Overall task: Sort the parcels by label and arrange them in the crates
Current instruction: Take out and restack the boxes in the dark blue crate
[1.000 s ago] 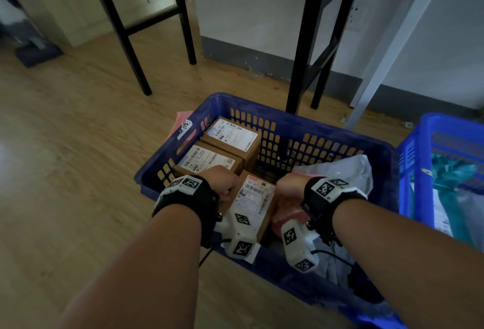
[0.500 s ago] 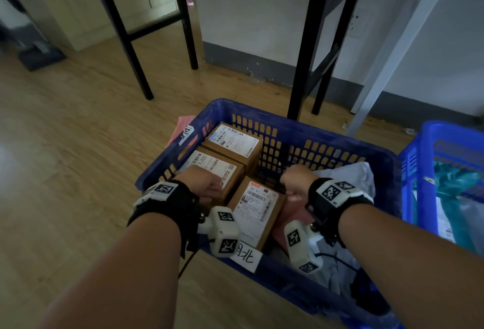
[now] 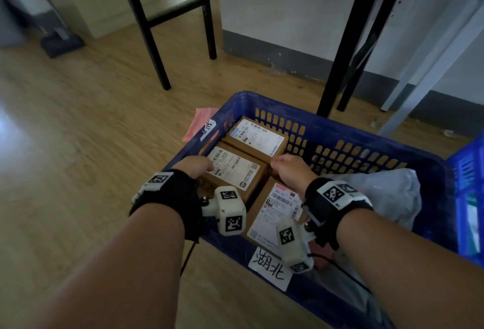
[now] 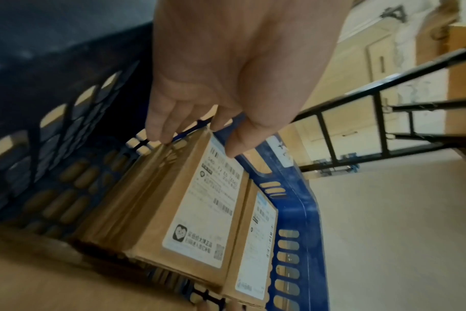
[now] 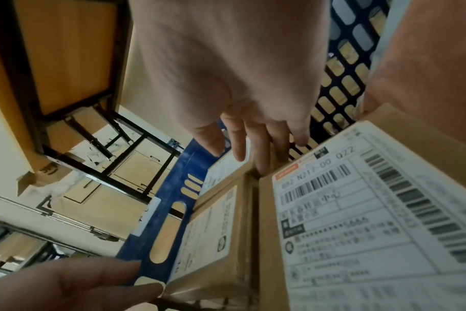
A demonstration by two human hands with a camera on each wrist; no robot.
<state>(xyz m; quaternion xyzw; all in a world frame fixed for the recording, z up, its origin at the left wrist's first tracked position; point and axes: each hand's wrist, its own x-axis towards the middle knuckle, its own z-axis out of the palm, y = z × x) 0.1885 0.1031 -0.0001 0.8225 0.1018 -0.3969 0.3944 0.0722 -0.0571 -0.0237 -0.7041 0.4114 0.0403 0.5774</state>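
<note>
Three brown cardboard parcels lie label-up in the left half of the dark blue crate (image 3: 340, 132), which stands on the wood floor (image 3: 78, 145). The middle parcel (image 3: 235, 171) sits tight against the crate's left wall; the far parcel (image 3: 255, 136) lies just beyond it, edge to edge, and reaches the slotted back wall. The near parcel (image 3: 277, 213) lies beside the middle one toward the crate's centre, with only a narrow seam between them. A crumpled grey-white mailer bag (image 3: 379, 197) fills the right half, so little free room shows inside. A white handwritten tag (image 3: 269, 268) hangs on the near rim.

The left hand (image 3: 195, 167) rests at the middle parcel's near-left corner. Its fingers (image 4: 160, 126) are nearly straight and together, tips at the parcel's top edge, the thumb over the label beside the blue rim; it grips nothing. The right hand (image 3: 288, 169) is at the opposite side of the same parcel. Its fingers (image 5: 261, 147) are extended, tips reaching down into the seam where the three parcels meet, closed round nothing.

Only the head view shows the pink sheet (image 3: 201, 121) on the floor outside the left wall, a second brighter blue crate (image 3: 468, 197) at the right, and the black bench legs (image 3: 348, 40). Only the right wrist view makes the near parcel's barcodes readable.
</note>
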